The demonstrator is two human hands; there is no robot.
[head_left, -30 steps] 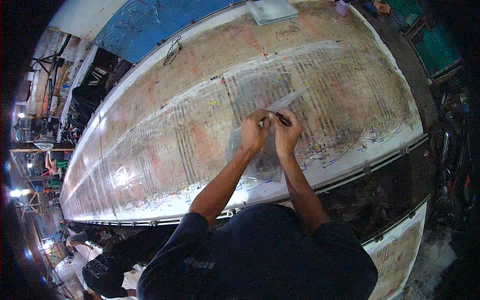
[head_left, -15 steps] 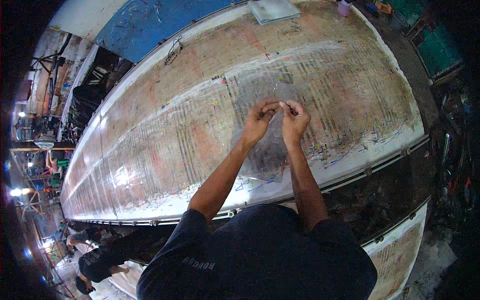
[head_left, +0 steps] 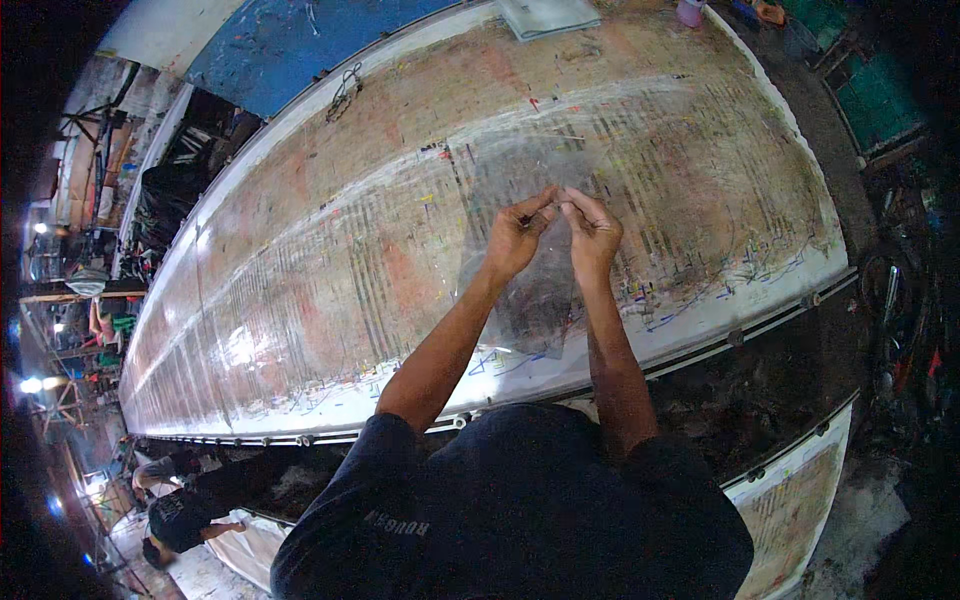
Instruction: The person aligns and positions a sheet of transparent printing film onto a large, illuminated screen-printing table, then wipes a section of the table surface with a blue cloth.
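Note:
My left hand (head_left: 517, 238) and my right hand (head_left: 594, 232) are raised close together above a long table (head_left: 300, 260), its top worn and streaked with coloured marks. Both have thumb and fingers pinched, their tips almost meeting. Whatever lies between the fingertips is too small and thin to make out. Beneath them a see-through greyish plastic sheet (head_left: 530, 315) lies on the table, stretching from beyond my fingertips back towards the near edge. My forearms cover part of its sides.
At the far edge lies a stack of clear plastic sheets (head_left: 547, 15), with a pink container (head_left: 690, 12) to its right. A dark loop of cord (head_left: 345, 92) rests further left. Behind me are a second table (head_left: 790, 515) and, at lower left, another person (head_left: 180, 520).
My fingertips have shifted slightly away from me and the fingers have straightened a little. At lower left the other person has moved a bit, an arm now reaching over the table there.

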